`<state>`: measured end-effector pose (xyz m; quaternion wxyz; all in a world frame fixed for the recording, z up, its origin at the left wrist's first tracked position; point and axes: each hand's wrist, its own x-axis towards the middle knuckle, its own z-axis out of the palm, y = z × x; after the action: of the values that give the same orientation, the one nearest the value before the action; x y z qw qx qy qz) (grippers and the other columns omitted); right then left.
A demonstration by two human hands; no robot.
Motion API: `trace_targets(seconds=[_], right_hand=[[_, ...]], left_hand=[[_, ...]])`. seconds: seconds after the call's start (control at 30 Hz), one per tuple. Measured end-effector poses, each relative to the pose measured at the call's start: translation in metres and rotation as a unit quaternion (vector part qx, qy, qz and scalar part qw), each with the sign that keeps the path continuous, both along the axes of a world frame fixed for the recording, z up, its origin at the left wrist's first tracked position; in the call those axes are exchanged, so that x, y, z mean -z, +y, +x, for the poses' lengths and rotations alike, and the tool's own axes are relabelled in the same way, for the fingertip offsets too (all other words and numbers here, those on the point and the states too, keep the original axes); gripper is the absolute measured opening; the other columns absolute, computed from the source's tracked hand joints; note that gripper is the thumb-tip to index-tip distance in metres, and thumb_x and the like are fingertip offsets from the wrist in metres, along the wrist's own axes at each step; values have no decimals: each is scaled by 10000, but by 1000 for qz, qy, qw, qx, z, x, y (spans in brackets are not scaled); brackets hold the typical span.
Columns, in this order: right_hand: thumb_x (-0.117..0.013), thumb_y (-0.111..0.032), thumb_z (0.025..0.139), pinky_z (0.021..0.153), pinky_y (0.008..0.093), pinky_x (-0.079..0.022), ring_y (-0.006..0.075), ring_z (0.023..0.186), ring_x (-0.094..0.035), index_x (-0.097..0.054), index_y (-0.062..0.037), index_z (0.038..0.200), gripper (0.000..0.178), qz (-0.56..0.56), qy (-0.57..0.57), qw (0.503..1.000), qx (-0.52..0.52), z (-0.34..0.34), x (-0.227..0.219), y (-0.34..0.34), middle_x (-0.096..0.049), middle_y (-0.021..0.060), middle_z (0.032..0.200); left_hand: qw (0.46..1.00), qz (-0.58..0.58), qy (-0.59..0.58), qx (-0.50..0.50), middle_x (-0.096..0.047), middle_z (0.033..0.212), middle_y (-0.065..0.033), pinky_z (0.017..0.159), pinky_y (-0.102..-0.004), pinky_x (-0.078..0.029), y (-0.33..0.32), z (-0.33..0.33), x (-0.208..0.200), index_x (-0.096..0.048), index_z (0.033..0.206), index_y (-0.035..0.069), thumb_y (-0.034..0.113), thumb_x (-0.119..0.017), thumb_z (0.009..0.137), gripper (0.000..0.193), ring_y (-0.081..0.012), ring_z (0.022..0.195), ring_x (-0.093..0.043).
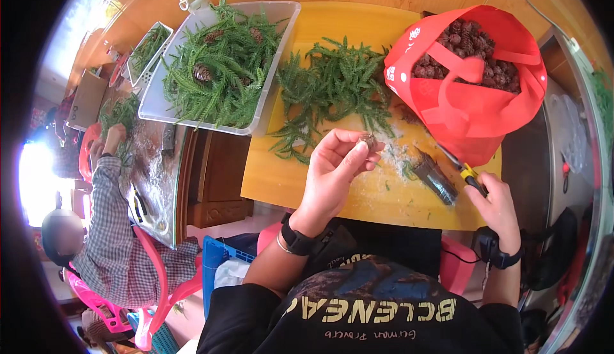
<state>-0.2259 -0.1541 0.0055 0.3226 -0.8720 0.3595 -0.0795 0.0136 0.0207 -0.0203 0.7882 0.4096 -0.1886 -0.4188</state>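
My left hand (336,162) is raised over the near part of the yellow table (281,181), with thumb and fingers pinched on a small brown pine cone (367,140), mostly covered by the fingers. In my right hand (497,204), at the table's right edge, are pliers (472,179) with yellow and black handles; their jaws point away toward the red bag. Between my hands lies a dark bundle of thin wires (435,178), partly wrapped in clear film. Beyond my left hand, green artificial pine sprigs (342,82) are spread out.
A red bag (448,111) full of pine cones (470,44) stands at the far right. At the far left, a clear plastic bin (295,18) holds green sprigs and several cones. Whitish crumbs litter the table. Another person in a checked shirt (121,239) handles greenery at a side table.
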Motion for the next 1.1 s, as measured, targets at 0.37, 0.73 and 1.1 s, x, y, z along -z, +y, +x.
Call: trace_targets(seconds=[0.37, 0.73, 1.1], right_hand=[[-639, -100, 736, 736, 408, -441, 375, 821, -559, -560, 24, 826, 172, -147, 8, 984, -96, 21, 5, 8, -585, 179, 833], [-417, -114, 956, 863, 285, -453, 158, 973, -575, -426, 44, 1259, 342, 434, -293, 849, -78, 101, 18, 66, -548, 105, 1130], [-417, -136, 956, 753, 238, -457, 103, 873, -573, -527, 19, 1139, 264, 314, -243, 916, -54, 87, 30, 46, -597, 60, 999]], left_hand=[[982, 61, -174, 42, -587, 1085, -90, 928, -301, -388, -3, -6, 12, -574, 925, 15, 86, -596, 861, 98, -148, 1005, -534], [860, 107, -497, -38, -575, 1022, -112, 848, -348, -451, -3, -17, 13, -626, 938, 37, 109, -729, 711, 259, -281, 1016, -547], [760, 255, -596, 41, -476, 1251, -224, 984, -412, -370, 8, 20, 13, -404, 1288, 19, 254, -697, 767, 643, -328, 1104, -522]])
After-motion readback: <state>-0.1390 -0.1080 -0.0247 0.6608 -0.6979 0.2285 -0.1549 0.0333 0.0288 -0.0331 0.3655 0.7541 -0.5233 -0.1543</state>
